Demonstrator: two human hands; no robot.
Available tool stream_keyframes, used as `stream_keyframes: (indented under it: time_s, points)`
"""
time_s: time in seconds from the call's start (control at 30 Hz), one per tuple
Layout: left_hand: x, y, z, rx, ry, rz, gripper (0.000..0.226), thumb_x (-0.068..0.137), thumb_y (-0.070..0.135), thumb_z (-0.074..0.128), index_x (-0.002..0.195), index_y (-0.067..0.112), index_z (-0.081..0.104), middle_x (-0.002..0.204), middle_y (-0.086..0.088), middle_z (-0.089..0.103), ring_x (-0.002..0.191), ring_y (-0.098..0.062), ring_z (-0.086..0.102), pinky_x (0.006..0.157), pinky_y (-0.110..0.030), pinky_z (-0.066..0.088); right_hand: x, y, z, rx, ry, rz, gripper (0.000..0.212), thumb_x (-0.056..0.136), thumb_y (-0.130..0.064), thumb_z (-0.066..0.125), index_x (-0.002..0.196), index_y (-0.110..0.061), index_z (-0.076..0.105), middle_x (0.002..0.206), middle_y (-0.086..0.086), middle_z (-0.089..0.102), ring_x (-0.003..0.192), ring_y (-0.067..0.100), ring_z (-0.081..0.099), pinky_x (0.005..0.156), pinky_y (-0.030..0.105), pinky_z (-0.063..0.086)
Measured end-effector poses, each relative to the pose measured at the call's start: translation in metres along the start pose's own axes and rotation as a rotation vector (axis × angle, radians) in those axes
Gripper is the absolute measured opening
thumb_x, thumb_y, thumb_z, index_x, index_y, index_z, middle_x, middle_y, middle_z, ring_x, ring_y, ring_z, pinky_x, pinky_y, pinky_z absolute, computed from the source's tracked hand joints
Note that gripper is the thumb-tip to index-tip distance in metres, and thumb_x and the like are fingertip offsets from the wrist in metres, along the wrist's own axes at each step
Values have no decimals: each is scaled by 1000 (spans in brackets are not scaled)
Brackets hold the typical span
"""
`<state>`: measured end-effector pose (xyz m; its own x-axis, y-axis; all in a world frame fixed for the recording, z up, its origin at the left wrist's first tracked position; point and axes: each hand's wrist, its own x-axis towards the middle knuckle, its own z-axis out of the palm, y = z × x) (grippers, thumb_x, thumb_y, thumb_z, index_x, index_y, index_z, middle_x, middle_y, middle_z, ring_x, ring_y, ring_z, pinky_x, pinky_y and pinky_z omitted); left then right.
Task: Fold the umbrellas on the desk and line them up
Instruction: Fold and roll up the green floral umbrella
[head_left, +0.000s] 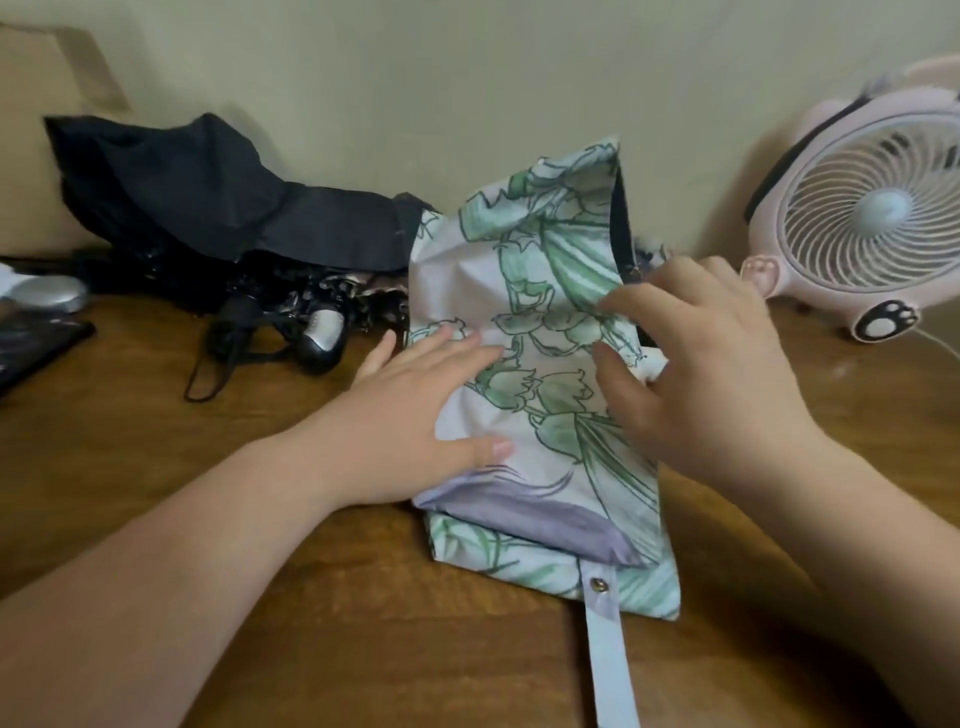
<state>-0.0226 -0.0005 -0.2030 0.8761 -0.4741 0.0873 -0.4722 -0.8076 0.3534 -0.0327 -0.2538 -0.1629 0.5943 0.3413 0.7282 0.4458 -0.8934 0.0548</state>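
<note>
A white umbrella with a green floral print (540, 249) lies collapsed on the wooden desk (208, 467), its canopy loose, one panel standing up against the wall. My left hand (415, 410) presses flat on its left side, fingers spread. My right hand (701, 364) pinches a fold of the fabric on the right. Its strap with a metal snap (605, 618) trails toward the near edge. A black umbrella (218, 208) lies loosely crumpled at the back left, its black and silver handle (322, 338) and wrist loop in front of it.
A pink desk fan (872, 208) with paw-shaped feet stands at the right against the wall, a thin white cord beside it. A silver object (47, 293) and a dark flat item (31, 348) lie at the far left. A cardboard box (36, 135) stands behind the black umbrella.
</note>
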Motion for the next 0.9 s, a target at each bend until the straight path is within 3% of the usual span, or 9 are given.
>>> stream_keyframes:
  time_s: [0.1,0.2,0.27,0.33,0.4,0.5,0.6,0.67,0.9]
  points:
    - [1,4,1,-108,73,-21,73,93,72,48,157,47,23,165,26,18,152,7,-1,129,-40,-2,-8,-2,10,290,-106,-169,49,91,-26,70,137,-10,62,129,12,59,117,33,56,99,47,45]
    - [-5,5,-3,-174,200,-38,59,94,56,59,148,36,47,155,18,42,148,-2,26,125,-38,23,-12,-1,30,364,-361,-206,80,90,-53,67,158,-25,35,162,12,33,151,27,29,121,49,29]
    - [-15,9,-15,-198,349,-172,40,91,49,71,127,36,61,126,18,57,122,-4,50,104,-29,44,-15,4,39,398,-507,-122,94,84,-73,60,161,-39,19,169,6,16,157,19,10,126,47,19]
    - [-28,12,-32,-249,401,-398,32,82,51,78,106,36,62,98,14,63,90,-6,60,76,-26,48,-18,9,42,423,-571,-95,99,79,-84,54,160,-47,12,171,0,11,158,12,3,127,48,14]
    - [-38,9,-47,-367,241,-558,42,75,56,82,105,36,59,83,5,72,72,-12,66,67,-31,50,-18,13,40,468,-591,-45,99,75,-87,51,159,-51,12,170,-5,14,156,7,5,128,45,13]
    - [-42,12,-51,-521,-24,-558,53,76,43,86,117,34,56,83,-3,78,64,-27,66,58,-37,48,-15,15,42,566,-545,11,94,78,-82,53,159,-46,20,164,-11,26,153,4,17,126,40,20]
    - [-39,18,-41,-708,-18,-469,61,79,20,87,128,27,52,79,-3,76,59,-17,63,49,-30,42,-13,15,48,657,-452,52,77,92,-68,52,158,-44,20,163,-22,25,152,-1,18,126,36,22]
    - [-37,20,-39,-797,91,-437,64,77,13,87,129,27,51,72,-2,70,59,-18,61,47,-30,40,-11,13,48,727,-424,133,74,90,-70,50,152,-57,11,162,-32,15,150,-10,13,127,30,18]
    - [-41,25,-34,-786,164,-323,77,73,8,90,133,37,50,85,-3,74,65,-16,61,60,-32,47,-1,-3,36,683,-410,202,72,89,-75,44,144,-73,-3,161,-34,12,151,3,28,123,42,31]
